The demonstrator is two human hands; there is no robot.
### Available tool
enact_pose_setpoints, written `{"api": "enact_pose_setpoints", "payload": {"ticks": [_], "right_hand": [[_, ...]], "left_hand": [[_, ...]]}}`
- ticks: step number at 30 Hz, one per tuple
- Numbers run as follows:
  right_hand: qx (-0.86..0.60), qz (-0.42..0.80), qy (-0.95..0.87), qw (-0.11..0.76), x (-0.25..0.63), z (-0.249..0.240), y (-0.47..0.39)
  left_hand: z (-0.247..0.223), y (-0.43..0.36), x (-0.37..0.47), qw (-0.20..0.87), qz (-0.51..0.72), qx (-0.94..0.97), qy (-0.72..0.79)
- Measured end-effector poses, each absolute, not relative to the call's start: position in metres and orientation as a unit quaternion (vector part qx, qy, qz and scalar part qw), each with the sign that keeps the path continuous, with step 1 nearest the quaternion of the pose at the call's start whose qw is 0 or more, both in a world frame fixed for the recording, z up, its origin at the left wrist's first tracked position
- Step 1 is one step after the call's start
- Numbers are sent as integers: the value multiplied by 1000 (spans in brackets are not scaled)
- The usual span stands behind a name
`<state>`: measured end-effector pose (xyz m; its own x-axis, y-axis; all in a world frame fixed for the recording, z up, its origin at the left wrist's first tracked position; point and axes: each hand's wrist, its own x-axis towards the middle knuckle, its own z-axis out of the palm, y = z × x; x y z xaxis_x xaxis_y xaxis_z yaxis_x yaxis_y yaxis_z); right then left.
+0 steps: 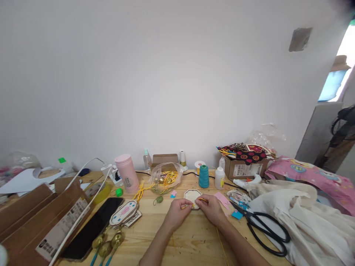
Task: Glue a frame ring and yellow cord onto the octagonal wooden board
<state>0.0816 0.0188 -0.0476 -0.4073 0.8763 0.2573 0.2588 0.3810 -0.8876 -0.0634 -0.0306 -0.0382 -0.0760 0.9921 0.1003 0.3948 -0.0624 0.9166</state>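
Note:
My left hand [178, 213] pinches a thin yellow cord at the lower left of a pale plaque with a dark scalloped border [192, 194]. Opposite it, my right hand [212, 210] has its fingers closed on the same yellow cord [220, 242], whose tail hangs down past my right wrist to the table's front. The plaque lies flat on the wood, and my fingertips cover its lower edge. Where the cord meets the plaque is too small to make out. Beyond my hands stand a teal thread spool [203, 176] and a white squeeze bottle [220, 178].
Black scissors [260, 225] and white cloth [302, 214] lie to the right. On the left are a phone [93, 229], gold bells [105, 248], decorated plaques [124, 213] and a cardboard box [41, 221]. A pink cup [127, 173] and a bag of yellow cord [166, 179] stand further back.

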Motion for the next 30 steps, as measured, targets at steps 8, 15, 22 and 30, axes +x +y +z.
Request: {"api": "enact_pose_setpoints", "payload": {"ticks": [8,15,22,30], "right_hand": [[-384,405,-735,385,80,-46,18],[-389,389,-742,382,81,-47,17],[-390,377,-749,380,82,-51,20],[-375,388,-753,377,81,-50,18]], "left_hand": [[-35,-30,-61,338,427,587,599],[-37,-32,-61,326,425,583,610],[-38,-35,-60,319,415,589,616],[-38,-35,-60,299,400,603,622]]}}
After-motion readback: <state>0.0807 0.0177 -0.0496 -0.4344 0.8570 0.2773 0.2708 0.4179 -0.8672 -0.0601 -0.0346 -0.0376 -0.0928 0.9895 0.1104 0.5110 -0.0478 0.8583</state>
